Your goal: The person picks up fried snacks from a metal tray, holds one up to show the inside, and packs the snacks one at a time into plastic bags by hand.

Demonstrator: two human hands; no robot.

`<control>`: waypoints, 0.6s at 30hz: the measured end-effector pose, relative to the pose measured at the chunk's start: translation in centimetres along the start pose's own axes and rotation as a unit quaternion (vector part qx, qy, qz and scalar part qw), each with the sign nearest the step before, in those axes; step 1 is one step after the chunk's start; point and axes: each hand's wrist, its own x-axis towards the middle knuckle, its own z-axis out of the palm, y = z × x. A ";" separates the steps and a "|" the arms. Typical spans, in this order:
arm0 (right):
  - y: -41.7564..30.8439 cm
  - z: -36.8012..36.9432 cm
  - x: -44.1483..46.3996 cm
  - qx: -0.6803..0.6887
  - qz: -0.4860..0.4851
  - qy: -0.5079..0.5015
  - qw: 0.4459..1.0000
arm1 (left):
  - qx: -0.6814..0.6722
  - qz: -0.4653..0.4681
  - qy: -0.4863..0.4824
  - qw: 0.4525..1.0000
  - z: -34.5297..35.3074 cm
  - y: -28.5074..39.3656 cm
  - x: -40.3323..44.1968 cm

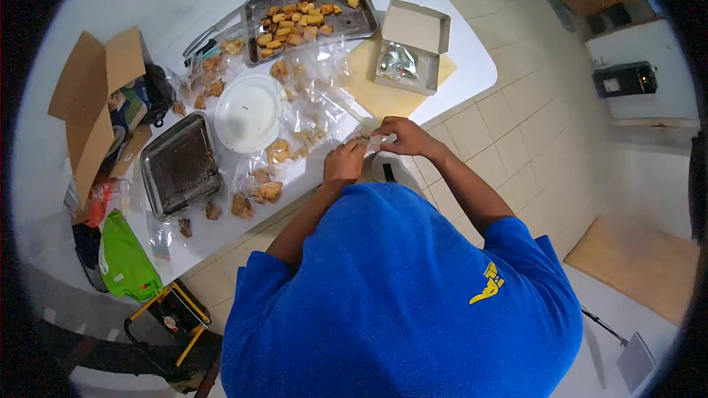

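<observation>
At the table's front edge, my left hand (pixel 345 162) and my right hand (pixel 404 137) are close together. Both have their fingers closed on a clear plastic bag (pixel 374 143), which spans the short gap between them. What the bag holds is mostly hidden by the fingers. Left of my hands, several clear bags with golden-brown baked pieces (pixel 279 151) lie around a white round plate (pixel 249 113). Beyond my hands, an open cardboard box (pixel 408 48) with small clear packets in it stands on a tan sheet (pixel 361 77).
A metal tray (pixel 361 26) with baked pieces lies at the table's back. A darker tray (pixel 181 166) is at the left, near a large open carton (pixel 92 121) and a green bag (pixel 127 258). The white table (pixel 472 55) ends in a rounded right edge.
</observation>
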 end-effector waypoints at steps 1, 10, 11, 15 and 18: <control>-0.2 -0.5 0.3 -0.030 -0.029 -0.010 0.999 | 0.000 -0.005 -0.005 1.000 -0.4 0.1 0.3; 0.2 -3.5 5.2 -0.044 -0.127 -0.007 0.991 | -0.042 -0.051 0.057 0.996 -5.1 -0.7 2.8; -0.1 -4.0 5.7 -0.043 -0.144 0.010 0.989 | -0.032 -0.051 0.078 0.995 -5.9 -0.3 3.3; -0.2 -4.6 6.1 -0.052 -0.215 0.101 0.970 | 0.005 -0.003 0.149 0.989 -5.8 -1.0 4.2; 2.1 -2.4 4.8 -0.087 -0.210 0.065 0.972 | 0.077 0.084 0.121 0.986 -3.4 -2.0 3.1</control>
